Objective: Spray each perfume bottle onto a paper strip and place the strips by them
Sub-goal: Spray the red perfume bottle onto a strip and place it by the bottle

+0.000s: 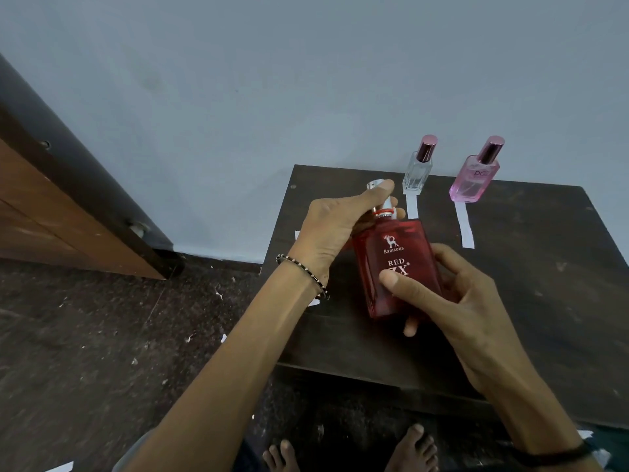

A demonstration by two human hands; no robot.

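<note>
A red perfume bottle [391,253] is held tilted above the dark table [531,301]. My right hand [452,294] grips its lower body, thumb across the label. My left hand [333,229] closes around its silver cap [379,185] at the neck. At the table's back edge stand a clear bottle [416,172] and a pink bottle [474,180], both with rose metallic caps. One white paper strip [412,206] lies in front of the clear bottle, and another strip [465,225] in front of the pink one. Bits of white paper [313,302] peek out beneath my left wrist.
A blue-grey wall rises behind the table. To the left stands a wooden door [51,212] with a dark frame. The dark speckled floor [102,335] carries scattered paper scraps. My bare feet [412,447] show at the bottom, close to the table's front edge.
</note>
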